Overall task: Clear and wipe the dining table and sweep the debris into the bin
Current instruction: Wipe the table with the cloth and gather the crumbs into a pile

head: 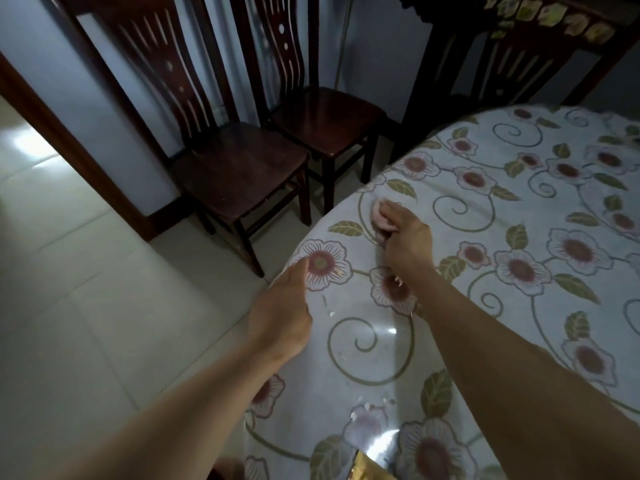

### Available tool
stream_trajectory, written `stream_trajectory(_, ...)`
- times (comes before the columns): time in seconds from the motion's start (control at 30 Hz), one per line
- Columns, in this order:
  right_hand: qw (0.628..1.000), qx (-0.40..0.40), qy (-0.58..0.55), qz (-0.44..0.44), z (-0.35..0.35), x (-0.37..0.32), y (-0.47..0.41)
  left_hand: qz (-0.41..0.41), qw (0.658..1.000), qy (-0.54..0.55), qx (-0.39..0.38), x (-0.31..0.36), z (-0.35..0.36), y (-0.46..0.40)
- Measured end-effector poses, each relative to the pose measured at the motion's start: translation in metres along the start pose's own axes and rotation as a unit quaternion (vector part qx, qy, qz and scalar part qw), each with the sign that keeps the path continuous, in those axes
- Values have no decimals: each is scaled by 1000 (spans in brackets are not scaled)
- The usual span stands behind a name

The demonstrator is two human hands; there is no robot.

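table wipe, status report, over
Right hand grips pink cloth on table. Left hand open at table edge. Crumbs ahead.

**Count of things in view**

One table (485, 209) with a flowered cover. Three dark wooden chairs: one (239, 168) nearest the doorway, one (325, 116) beside it, one (491, 64) behind the table. One pink cloth (375, 211). Two hands: left hand (280, 313), right hand (408, 237). One gold wrapper (372, 467) at the bottom edge.

Two chairs (277, 140) beside table (519, 209)
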State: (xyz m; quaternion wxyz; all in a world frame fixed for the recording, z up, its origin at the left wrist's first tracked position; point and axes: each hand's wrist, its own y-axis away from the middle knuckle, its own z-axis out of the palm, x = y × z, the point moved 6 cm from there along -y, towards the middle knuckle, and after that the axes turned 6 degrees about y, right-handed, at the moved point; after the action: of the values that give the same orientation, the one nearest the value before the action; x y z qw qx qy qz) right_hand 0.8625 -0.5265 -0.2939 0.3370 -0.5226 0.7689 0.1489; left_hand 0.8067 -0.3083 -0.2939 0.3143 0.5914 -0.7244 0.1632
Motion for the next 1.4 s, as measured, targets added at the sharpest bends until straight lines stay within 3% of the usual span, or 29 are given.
stream_trajectory(0.27,971,-147,4,-188,18,-38,38,-16,1000,-9,-13,5,-4,1)
stream_trajectory(0.57,918,-249,-47,-305,15,-58,117,-55,978,200,-10,0,-6,1)
stream_trajectory(0.87,898,-338,-72,-272,-40,-14,218,-35,994,96,-38,5,6,30)
stream_trajectory(0.97,898,-376,-156,-166,-66,1,220,-26,995,87,-44,8,10,49)
stream_trajectory(1.03,913,-331,-212,-110,-86,9,197,0,995,84,-55,14,15,59)
stream_trajectory(1.13,978,-162,-99,-90,-102,26,141,34,997,54,-52,21,21,69)
stream_trajectory(1.2,992,-107,-37,-48,-93,37,110,39,996,58,-62,22,28,73)
stream_trajectory(1.3,996,-80,25,-41,-70,37,97,37,994,76,-71,23,34,75)
stream_trajectory(1.4,980,-129,47,-143,-56,21,125,40,994,77,-67,22,35,76)
